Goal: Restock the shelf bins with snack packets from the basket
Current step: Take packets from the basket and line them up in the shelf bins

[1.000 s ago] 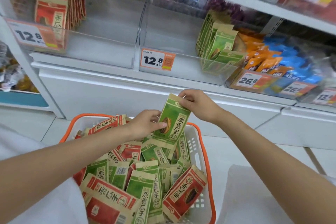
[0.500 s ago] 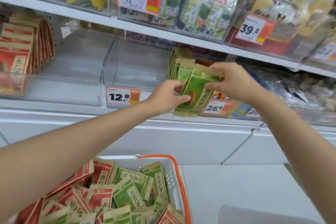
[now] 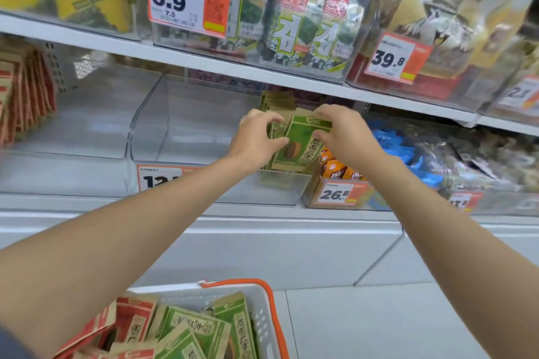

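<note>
both hands are closed on one green paper snack packet with a seed picture [image 3: 300,146]. the left hand [image 3: 256,140] pinches its left edge, thumb on the front and fingers curled over the top. the right hand [image 3: 347,137] grips its upper right corner, thumb pressed on the front. the packet stands tilted at the right end of a clear plastic shelf bin [image 3: 186,131], against a row of matching green packets [image 3: 277,105] stood upright behind it. a white and orange price tag [image 3: 159,179] on the bin's front is partly hidden by the left forearm.

the bin to the left holds red paper packets [image 3: 26,96]; the one to the right holds small orange packets [image 3: 335,169]. the white shelf above [image 3: 204,63] carries seaweed packs [image 3: 306,23]. below, on the pale tiled floor [image 3: 379,320], a white plastic basket with an orange rim [image 3: 262,318] holds mixed green and red packets [image 3: 189,326].
</note>
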